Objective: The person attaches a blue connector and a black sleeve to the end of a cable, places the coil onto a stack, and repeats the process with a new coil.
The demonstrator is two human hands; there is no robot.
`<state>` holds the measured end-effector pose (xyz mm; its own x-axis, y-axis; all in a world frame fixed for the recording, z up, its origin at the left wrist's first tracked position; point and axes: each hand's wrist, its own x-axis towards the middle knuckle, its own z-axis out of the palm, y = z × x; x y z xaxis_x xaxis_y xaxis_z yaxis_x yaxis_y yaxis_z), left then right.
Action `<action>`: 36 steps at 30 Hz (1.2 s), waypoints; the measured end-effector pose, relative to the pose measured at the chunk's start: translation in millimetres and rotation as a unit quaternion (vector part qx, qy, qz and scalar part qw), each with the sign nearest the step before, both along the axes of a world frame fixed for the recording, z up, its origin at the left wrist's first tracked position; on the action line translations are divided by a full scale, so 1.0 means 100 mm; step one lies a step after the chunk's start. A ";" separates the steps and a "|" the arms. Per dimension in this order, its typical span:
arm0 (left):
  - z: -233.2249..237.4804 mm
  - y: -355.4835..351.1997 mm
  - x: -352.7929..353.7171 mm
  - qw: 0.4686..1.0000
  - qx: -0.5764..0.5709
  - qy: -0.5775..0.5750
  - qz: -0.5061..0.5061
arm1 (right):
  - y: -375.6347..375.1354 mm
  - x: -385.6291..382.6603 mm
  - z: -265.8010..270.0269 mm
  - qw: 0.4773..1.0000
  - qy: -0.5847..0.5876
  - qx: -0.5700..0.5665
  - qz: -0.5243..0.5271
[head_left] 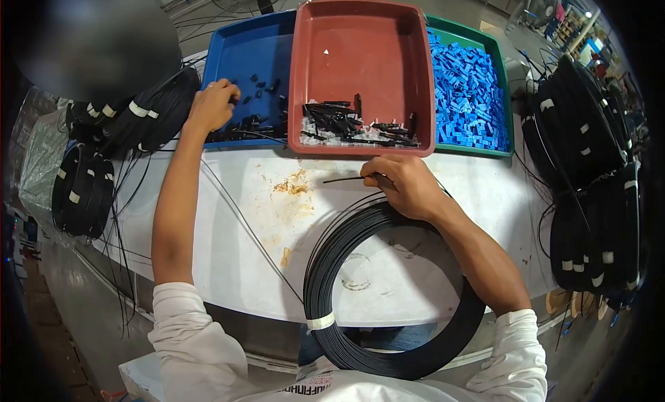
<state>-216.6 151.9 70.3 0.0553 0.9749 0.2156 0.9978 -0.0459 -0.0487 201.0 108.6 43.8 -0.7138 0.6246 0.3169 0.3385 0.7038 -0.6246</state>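
My right hand [405, 186] is closed on a black cable [339, 180], whose short free end points left past my fingers. That hand rests at the top of a large coil of black cable [323, 274], bound with white tape at lower left; the coil lies partly on the table and hangs over its front edge. Over the left side of the blue tray [267, 38], my left hand [213, 105] has curled fingers, and whatever they hold is hidden. Small black parts [258, 121] lie in that tray near it.
A red tray [360, 49] in the middle holds black and clear pieces. Right of it, a green tray [509, 118] is full of blue connectors [467, 97]. Taped black cable coils stand at left [83, 191] and right [582, 125]. A dark round blurred shape [97, 42] covers the upper left.
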 end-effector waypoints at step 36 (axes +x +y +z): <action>-0.34 0.01 0.12 0.690 0.065 -0.702 -0.165 | -0.11 -0.12 0.11 0.997 -0.005 0.051 -0.059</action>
<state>-204.3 152.6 36.7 -0.0827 0.9265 0.3672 0.0016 -0.3683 0.9297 188.7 97.9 54.9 -0.6409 0.6691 0.3763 0.4276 0.7183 -0.5488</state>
